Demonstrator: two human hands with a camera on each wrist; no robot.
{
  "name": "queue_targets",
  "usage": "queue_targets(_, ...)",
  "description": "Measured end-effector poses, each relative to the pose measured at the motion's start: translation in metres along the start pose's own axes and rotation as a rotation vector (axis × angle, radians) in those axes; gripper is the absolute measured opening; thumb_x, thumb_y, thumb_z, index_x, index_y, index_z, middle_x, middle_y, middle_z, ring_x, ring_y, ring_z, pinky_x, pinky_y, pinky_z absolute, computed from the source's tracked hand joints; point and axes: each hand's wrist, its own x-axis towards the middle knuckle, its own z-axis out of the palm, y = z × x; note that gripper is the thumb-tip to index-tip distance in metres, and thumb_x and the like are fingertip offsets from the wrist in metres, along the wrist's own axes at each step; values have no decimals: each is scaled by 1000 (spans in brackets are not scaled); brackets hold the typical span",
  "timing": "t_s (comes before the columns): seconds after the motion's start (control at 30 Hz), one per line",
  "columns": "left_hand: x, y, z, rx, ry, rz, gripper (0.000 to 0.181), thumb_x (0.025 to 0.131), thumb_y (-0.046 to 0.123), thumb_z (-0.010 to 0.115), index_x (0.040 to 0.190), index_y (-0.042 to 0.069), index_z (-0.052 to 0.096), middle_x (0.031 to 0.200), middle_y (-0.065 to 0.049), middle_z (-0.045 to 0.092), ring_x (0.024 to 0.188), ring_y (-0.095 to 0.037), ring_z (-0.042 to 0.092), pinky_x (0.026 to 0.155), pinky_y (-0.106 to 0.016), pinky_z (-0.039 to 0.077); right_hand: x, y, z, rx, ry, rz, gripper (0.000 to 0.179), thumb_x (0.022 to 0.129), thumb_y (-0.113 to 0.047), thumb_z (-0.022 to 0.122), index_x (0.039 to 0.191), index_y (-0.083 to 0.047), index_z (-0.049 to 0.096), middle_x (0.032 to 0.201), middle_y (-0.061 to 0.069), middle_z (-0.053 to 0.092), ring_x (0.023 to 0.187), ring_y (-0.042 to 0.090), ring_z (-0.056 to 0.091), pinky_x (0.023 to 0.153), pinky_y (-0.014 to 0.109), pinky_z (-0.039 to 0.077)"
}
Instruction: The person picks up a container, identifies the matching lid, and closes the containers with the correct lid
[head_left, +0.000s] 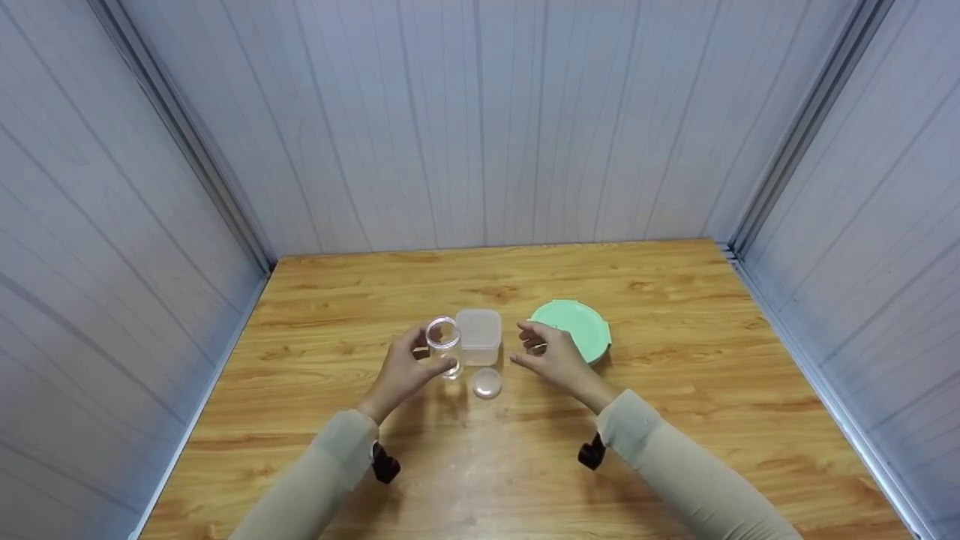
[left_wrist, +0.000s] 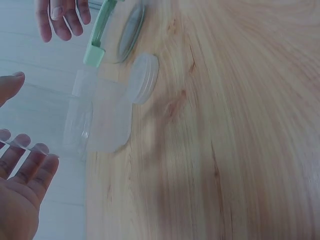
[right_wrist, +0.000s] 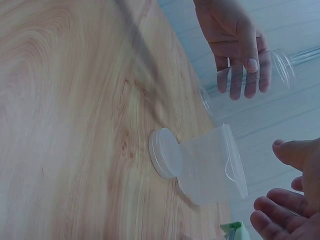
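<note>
My left hand (head_left: 401, 373) grips a clear round jar (head_left: 448, 337), thumb on one side and fingers on the other. The jar is upright and raised above the table, and its uncovered rim shows in the head view. Just right of it my right hand (head_left: 561, 361) hovers with fingers loosely bent and nothing between them. Between the hands stands a translucent square box (head_left: 480, 330) with a lid on. A small round translucent lid (right_wrist: 167, 152) lies on the table right by the box's near side.
Behind my right hand sits a round container with a mint-green lid (head_left: 581, 326); its clear side shows in the left wrist view. Everything rests on a wood-grain table (head_left: 480, 480), with pale panel walls (head_left: 480, 127) at the back and both sides.
</note>
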Motion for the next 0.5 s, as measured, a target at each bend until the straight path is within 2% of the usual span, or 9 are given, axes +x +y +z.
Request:
queue_targets(0.3,-3,5,11,-6,-49,31,58,85,6,92,134,-11,64,124,-26,71,111,-22,68,107,-55,58,-9,5,-3,1,-60,-15,61,95,-9,84,147,11,58,127,28,72,116,49,71,99,55,62)
queue_targets(0.5,-6,9,19,-4,-74,43,56,85,7,91,133,-6,66,123,-23,72,110,-19,67,106,-52,58,-15,7,-8,1,-91,-48,62,95,-11,85,146,10,59,127,27,72,115,49,72,98,54,62)
